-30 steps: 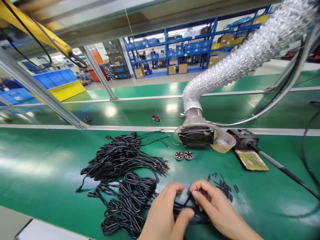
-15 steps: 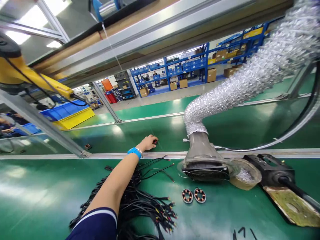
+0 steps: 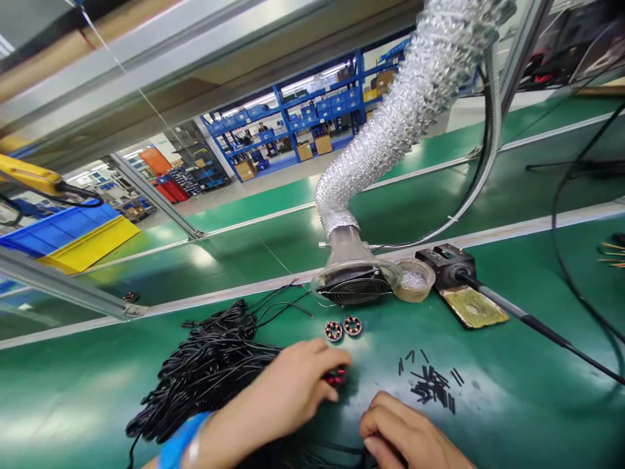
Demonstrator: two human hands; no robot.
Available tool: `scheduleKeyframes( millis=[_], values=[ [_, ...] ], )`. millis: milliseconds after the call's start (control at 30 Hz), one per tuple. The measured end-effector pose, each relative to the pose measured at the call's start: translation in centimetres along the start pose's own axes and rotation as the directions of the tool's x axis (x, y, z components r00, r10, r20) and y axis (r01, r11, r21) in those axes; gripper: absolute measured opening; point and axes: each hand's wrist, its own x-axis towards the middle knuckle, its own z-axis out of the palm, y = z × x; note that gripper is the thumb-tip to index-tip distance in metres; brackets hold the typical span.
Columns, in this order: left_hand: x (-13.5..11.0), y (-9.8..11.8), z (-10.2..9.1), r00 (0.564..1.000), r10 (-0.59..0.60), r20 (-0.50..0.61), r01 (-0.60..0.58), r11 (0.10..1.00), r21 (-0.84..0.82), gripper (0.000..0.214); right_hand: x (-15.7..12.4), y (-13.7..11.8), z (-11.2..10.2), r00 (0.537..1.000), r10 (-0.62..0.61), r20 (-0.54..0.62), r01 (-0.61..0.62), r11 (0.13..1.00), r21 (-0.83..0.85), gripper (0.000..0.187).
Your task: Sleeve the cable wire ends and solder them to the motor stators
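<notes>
My left hand (image 3: 300,384), with a blue band at the wrist, is closed around a motor stator (image 3: 336,375) that shows dark and reddish between thumb and fingers. Just beyond it, two copper-wound ring stators (image 3: 343,328) lie side by side on the green bench. To its left spreads a bundle of black cables (image 3: 209,365), partly covered by my left forearm. My right hand (image 3: 407,433) is at the bottom edge, its fingers curled in. Black cable runs close by its fingertips, but what they grip is hidden.
Short black tube pieces (image 3: 432,384) are scattered right of my hands. Behind them are a fume extractor (image 3: 356,280) with a silver hose, a round tub (image 3: 414,280), and a soldering iron (image 3: 517,316) in its stand. Another stator (image 3: 130,297) lies far left, beyond the rail.
My left hand has come back from beyond the rail to the near bench with the stator. My right hand has entered at the bottom. The view has swung right and down.
</notes>
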Motion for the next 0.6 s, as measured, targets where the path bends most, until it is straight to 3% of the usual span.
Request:
scheduleKeyframes(
  millis=[100,200,267,333,400,467,533,600],
  values=[
    [2.8,3.0,3.9,0.999,0.037,-0.021,-0.033,0.987,0.154,0.037,-0.2,-0.8,-0.4,1.0,-0.025,-0.007,0.025,1.0,-0.005,0.016],
    [3.5,3.5,5.2,0.984,-0.023,-0.178,0.061,0.975,0.215,0.039,-0.3,-1.1,-0.8,0.999,0.031,-0.007,-0.031,0.999,0.02,0.015],
    [2.3,3.4,5.5,0.947,-0.059,-0.316,0.087,0.993,0.075,0.037,-0.3,-1.1,-1.0,0.997,0.081,-0.013,-0.08,0.996,0.041,0.013],
    [0.5,3.4,5.8,0.928,-0.142,-0.345,0.07,0.975,-0.213,0.031,-0.3,-1.0,-1.0,0.993,0.115,-0.022,-0.113,0.991,0.077,0.012],
    [-1.1,3.5,6.4,0.957,-0.223,-0.185,0.084,0.825,-0.559,0.021,-0.3,-1.0,-1.0,0.99,0.134,-0.047,-0.127,0.983,0.131,0.012],
    [-1.8,3.5,7.2,0.977,-0.212,0.011,0.133,0.572,-0.809,0.019,-0.2,-1.0,-1.0,0.986,0.152,-0.071,-0.136,0.972,0.193,0.014],
    [-1.8,3.5,7.9,0.977,-0.201,0.073,0.147,0.383,-0.912,0.023,-0.1,-0.9,-1.0,0.982,0.171,-0.074,-0.147,0.956,0.254,0.014],
    [-1.4,3.3,8.4,0.967,-0.244,0.068,0.143,0.305,-0.942,0.027,-0.1,-0.7,-1.1,0.975,0.208,-0.082,-0.175,0.938,0.3,0.012]
  ],
)
